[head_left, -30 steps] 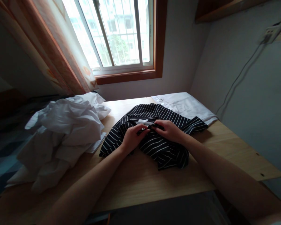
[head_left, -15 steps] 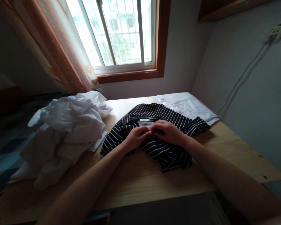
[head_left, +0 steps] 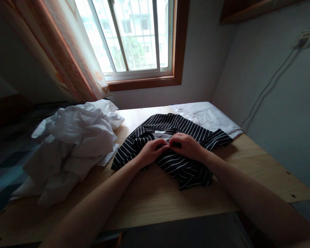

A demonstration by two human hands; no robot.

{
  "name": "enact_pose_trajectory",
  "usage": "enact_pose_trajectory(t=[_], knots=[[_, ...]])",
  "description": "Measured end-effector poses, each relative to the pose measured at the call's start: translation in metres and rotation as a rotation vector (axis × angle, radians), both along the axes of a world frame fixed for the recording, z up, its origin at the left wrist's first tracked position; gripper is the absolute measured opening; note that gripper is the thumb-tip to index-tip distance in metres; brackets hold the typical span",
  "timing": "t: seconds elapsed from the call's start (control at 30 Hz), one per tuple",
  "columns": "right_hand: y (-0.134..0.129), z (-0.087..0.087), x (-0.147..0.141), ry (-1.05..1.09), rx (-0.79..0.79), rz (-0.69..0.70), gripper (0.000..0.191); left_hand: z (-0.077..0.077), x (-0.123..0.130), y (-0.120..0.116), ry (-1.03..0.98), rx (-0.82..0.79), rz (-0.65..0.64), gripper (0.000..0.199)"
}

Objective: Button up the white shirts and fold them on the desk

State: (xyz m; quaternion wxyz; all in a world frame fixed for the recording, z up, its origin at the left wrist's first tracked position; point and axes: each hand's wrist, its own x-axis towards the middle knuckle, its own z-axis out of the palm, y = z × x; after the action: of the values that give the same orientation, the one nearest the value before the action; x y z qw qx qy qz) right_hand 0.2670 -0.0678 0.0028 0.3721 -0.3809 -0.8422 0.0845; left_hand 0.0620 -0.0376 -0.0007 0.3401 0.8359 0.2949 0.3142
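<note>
A black shirt with white stripes (head_left: 167,122) lies bunched on the wooden table (head_left: 144,206), its collar opening and pale label facing up. At the front of that opening, my left hand (head_left: 152,150) pinches the fabric between thumb and fingers. My right hand (head_left: 187,145) pinches the same shirt just beside it, the fingertips of both hands almost meeting. What exactly sits between the fingertips, such as a button, is too small to tell.
Crumpled white clothing (head_left: 80,137) is heaped on the table's left side. A flat white garment (head_left: 206,115) lies at the back right corner. Beyond the table are a window (head_left: 134,41), a curtain (head_left: 64,44) and a cord (head_left: 268,81) along the right wall.
The fingertips of both hands have shifted very slightly while still pinching the shirt's front. The shirt and the other clothes stay in place; the view has moved a little.
</note>
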Motion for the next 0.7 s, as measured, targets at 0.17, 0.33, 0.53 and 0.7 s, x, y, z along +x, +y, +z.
enact_pose_trajectory(t=[0.17, 0.33, 0.53, 0.7], knots=[[-0.001, 0.003, -0.001, -0.003, 0.079, -0.046, 0.007, -0.001, 0.002, 0.0, -0.096, -0.028, 0.011, 0.022], [-0.004, 0.009, 0.001, 0.041, 0.126, -0.096, 0.007, 0.002, 0.001, 0.003, -0.21, -0.052, 0.138, 0.022], [-0.003, 0.015, 0.008, 0.328, 0.018, -0.271, 0.003, 0.014, -0.013, 0.011, -0.309, 0.09, 0.393, 0.019], [0.007, 0.011, 0.019, 0.54, -0.015, -0.389, 0.007, 0.02, -0.024, 0.016, -0.351, 0.243, 0.555, 0.012]])
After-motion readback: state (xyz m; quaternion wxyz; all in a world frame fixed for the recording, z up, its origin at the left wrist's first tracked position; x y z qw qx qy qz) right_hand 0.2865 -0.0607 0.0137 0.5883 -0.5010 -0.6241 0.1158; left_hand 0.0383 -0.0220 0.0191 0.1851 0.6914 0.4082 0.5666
